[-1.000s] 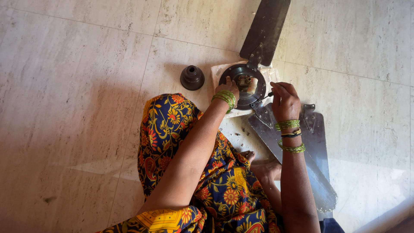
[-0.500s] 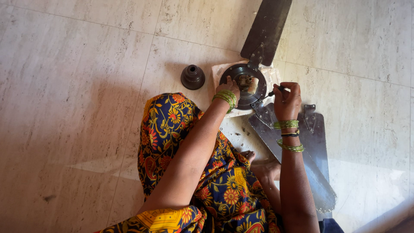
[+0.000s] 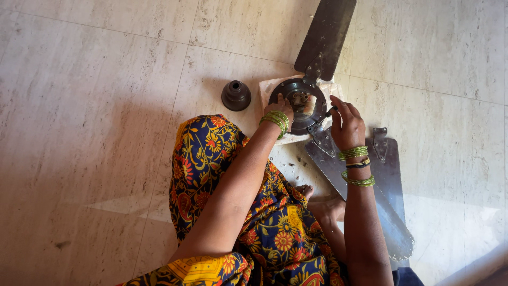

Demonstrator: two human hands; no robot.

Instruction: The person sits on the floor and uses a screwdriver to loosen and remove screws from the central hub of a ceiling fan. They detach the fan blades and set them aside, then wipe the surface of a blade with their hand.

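Left hand (image 3: 280, 107) presses flat on the fan motor hub (image 3: 300, 105), while right hand (image 3: 346, 126), just beside its right rim, pinches a thin tool (image 3: 331, 111) pointing inward.

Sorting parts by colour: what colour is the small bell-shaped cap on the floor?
Dark brown, nearly black cap, clearest in the head view.

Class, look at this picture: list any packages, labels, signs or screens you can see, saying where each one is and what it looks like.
None of these is in view: no package, label, sign or screen.
What is there: a dark round fan hub on a pale cloth, dark fan blades, and a small dark bell-shaped cap on the stone floor.
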